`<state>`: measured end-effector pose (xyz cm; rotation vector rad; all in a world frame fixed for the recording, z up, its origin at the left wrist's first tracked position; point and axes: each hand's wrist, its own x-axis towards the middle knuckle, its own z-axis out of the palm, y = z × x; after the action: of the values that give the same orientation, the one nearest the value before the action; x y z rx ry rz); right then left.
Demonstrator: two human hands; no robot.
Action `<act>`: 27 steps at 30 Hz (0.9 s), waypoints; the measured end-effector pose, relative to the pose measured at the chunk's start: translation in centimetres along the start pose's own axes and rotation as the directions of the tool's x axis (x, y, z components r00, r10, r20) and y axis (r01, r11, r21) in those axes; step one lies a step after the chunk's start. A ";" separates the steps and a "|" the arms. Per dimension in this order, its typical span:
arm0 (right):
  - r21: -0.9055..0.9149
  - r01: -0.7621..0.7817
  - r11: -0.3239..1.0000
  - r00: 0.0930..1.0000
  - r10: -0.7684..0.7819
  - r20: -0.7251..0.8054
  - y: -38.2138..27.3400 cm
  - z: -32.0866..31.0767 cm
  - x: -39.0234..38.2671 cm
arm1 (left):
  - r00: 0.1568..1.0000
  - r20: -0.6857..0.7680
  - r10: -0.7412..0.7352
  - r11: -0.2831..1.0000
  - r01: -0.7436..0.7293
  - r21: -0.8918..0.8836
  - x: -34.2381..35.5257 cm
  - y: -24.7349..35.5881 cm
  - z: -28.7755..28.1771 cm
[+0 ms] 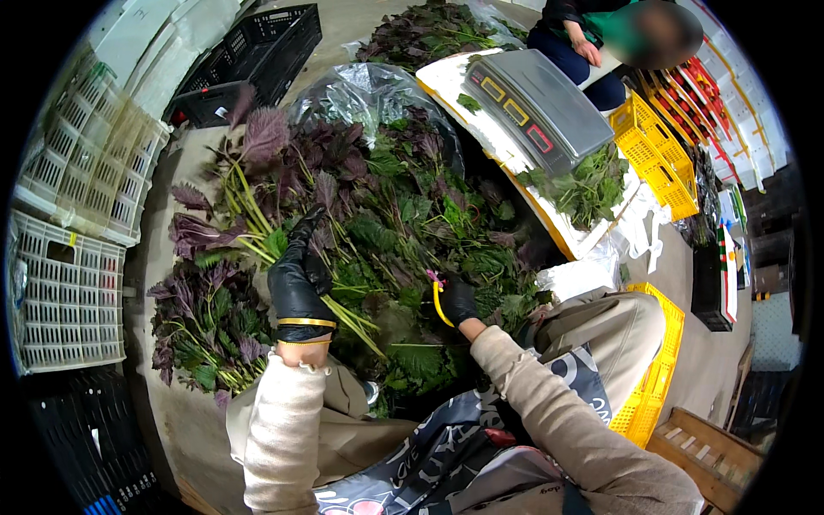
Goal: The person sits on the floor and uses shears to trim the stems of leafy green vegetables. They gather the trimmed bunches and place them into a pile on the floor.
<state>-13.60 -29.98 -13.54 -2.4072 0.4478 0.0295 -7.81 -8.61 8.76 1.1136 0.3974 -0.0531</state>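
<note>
Keep the left hand (pixel 296 287) clamped on the stalk bundle (pixel 249 225) at 10 o'clock while the right hand (pixel 457 300), closed on a yellow band (pixel 439 305), binds it.

A grey weighing scale (pixel 536 107) is set on a white board, with yellow crates (pixel 657 150), white crates (pixel 73 292) and black crates (pixel 257 51) placed around.

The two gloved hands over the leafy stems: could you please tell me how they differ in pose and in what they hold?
The left hand grips a bunch of green stems with purple leaves, raised above the pile; the right hand sits lower among the green leaves, with a yellow band beside it. The left hand wears yellow bands at its wrist; the right shows none. Both wear black gloves.
</note>
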 end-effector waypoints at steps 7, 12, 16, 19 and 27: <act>0.118 0.015 0.993 0.974 -0.041 0.221 0.7 -3.4 1.9 | 0.997 -0.064 -0.034 0.999 0.035 0.006 0.2 -0.5 0.2; 0.500 -0.097 0.861 0.994 0.064 0.084 2.8 -4.0 3.0 | 1.000 0.005 -0.018 0.998 0.017 0.067 -0.1 -0.8 0.4; 0.955 -0.028 0.294 0.999 0.051 0.013 3.2 -1.9 2.6 | 0.999 0.026 -0.045 0.997 0.044 0.056 -0.4 -0.9 1.4; 0.961 0.077 0.264 0.996 -0.065 -0.062 -2.3 -3.9 0.8 | 1.000 0.023 0.016 0.997 -0.018 0.079 -0.1 -0.8 0.0; 0.895 0.225 0.384 0.974 -0.107 -0.199 -4.2 -13.6 -0.4 | 0.999 0.043 0.000 0.995 -0.004 0.095 -0.7 -1.1 0.8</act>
<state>-13.91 -35.49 -0.43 -1.2972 0.1617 -0.3644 -8.44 -9.91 8.36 1.2049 0.3583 -0.0945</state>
